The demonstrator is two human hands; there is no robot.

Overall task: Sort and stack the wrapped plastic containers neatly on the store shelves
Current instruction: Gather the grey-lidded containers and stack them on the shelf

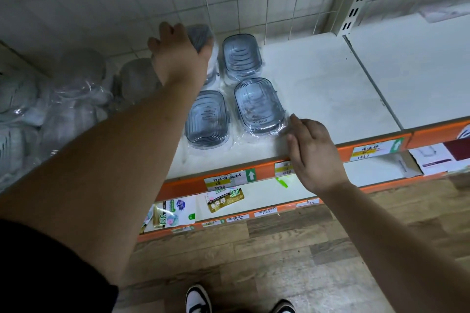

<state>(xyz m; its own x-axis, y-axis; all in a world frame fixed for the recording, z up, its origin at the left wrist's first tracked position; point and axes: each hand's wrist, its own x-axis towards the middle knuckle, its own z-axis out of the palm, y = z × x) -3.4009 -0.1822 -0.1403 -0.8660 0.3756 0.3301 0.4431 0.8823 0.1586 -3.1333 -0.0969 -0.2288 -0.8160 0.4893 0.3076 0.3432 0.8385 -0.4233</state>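
On your left hand (178, 56), the fingers (165, 29) curl over the back-left container (202, 35), grasping it. On your right hand (314, 150), relaxed fingertips (294, 118) touch the wrap of the front-right container (258, 105). With the back-right container (241, 58) and front-left container (207, 115), 4 wrapped containers form a 2-by-2 block on the white shelf (330, 89). A blurred heap (76, 89) of more lies left; its count cannot be told.

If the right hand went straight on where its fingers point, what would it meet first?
The front-right wrapped container. The right hand points toward it, with fingertips at the edge of its crinkled wrap. Whether they touch is unclear.
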